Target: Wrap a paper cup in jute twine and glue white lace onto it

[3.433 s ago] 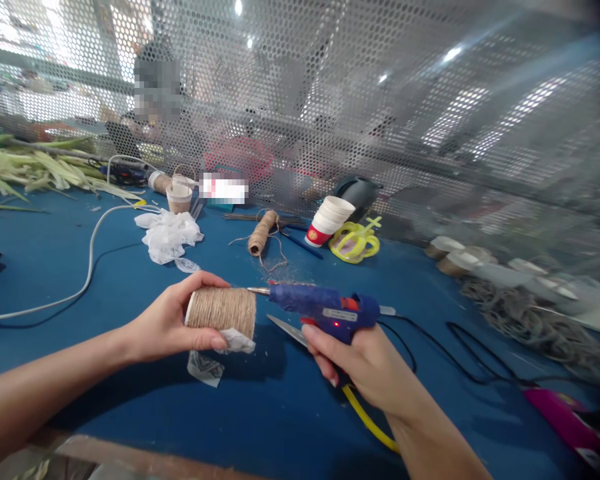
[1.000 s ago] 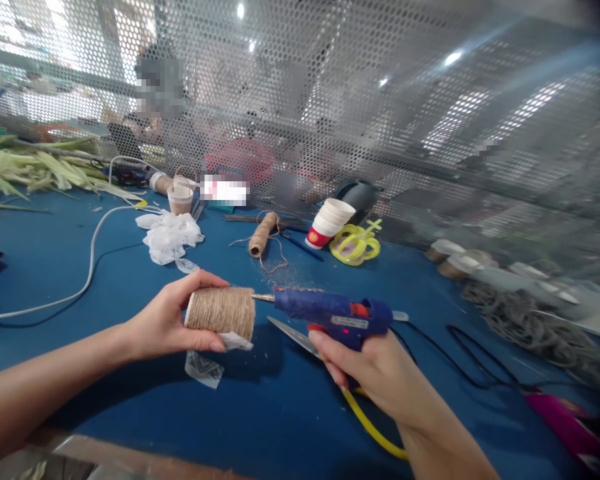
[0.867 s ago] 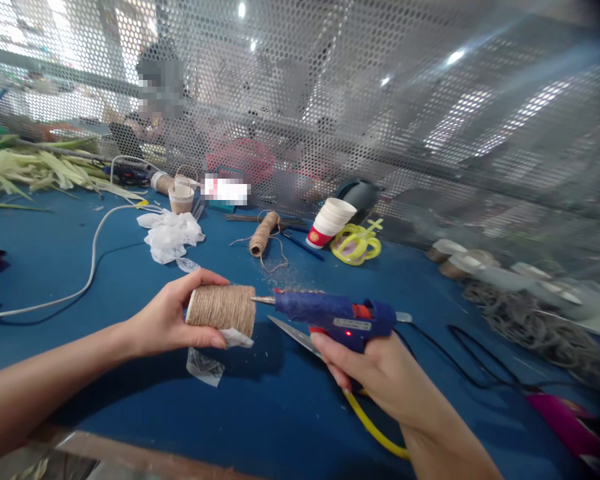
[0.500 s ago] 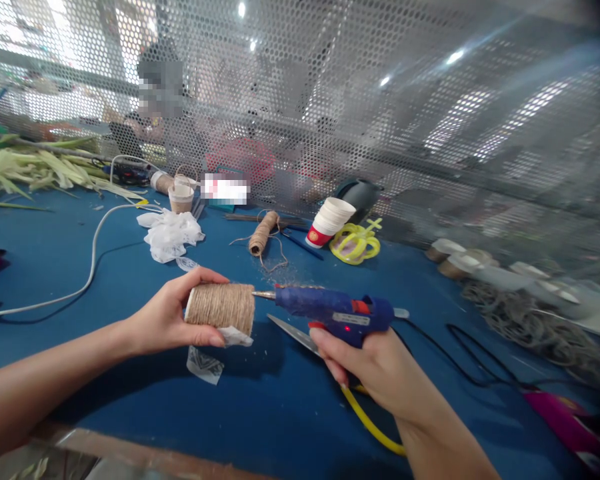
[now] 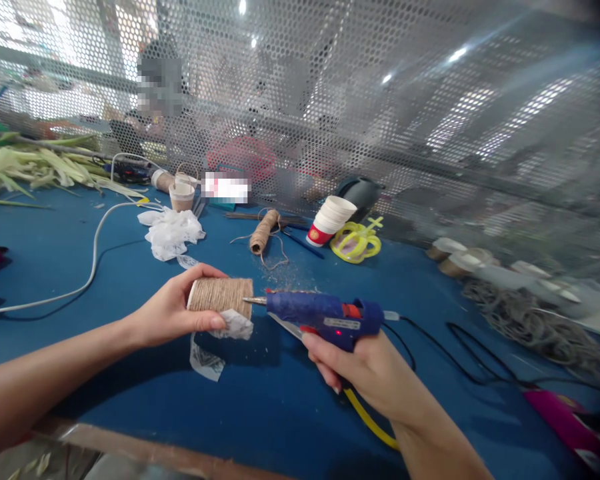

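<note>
Shared craft workshop. Blue work table (image 5: 55,267) is carrying craft clutter: twine spool (image 5: 261,232), paper cups (image 5: 330,220), lace scraps (image 5: 173,232), leaf strips (image 5: 35,170), white cable (image 5: 94,247). A hot glue gun (image 5: 325,317) and twine-wrapped cup (image 5: 221,295) are being held over it. Perforated metal screen (image 5: 430,100) is dividing benches, and another person (image 5: 145,127) is sitting behind it.

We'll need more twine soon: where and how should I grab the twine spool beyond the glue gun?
Probably pinch the twine spool across its wound middle, coming from above: it lies on its side on the blue table, both long flanks exposed, one end facing us.
</note>
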The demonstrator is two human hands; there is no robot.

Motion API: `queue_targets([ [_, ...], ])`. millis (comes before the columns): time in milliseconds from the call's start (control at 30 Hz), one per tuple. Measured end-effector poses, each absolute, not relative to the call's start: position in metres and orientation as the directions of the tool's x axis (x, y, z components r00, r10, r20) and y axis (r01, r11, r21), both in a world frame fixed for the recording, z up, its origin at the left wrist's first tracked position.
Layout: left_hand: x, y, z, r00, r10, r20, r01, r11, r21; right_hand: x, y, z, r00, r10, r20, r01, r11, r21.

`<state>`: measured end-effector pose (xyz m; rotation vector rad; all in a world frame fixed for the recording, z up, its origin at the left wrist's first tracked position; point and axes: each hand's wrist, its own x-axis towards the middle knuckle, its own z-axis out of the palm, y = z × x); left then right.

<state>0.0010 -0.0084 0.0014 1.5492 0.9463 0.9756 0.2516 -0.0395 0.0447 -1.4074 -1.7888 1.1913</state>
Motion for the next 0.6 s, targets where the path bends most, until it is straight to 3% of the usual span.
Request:
queue_targets([
  [333,0.0010,-0.0078,-0.0016,0.361,0.929,0.082,0.062,-0.112,0.992,0.2520,-0.0424,0.0419,-0.271,0.955,-0.118,0.442,0.015,-0.897],
  [600,-0.0033,-0.0060,-0.0079,0.343,0.907,0.242,0.100,-0.292,0.951,0.2507,-0.0397,0.0454,-0.292,0.947,-0.133,0.419,0.001,-0.908],
])
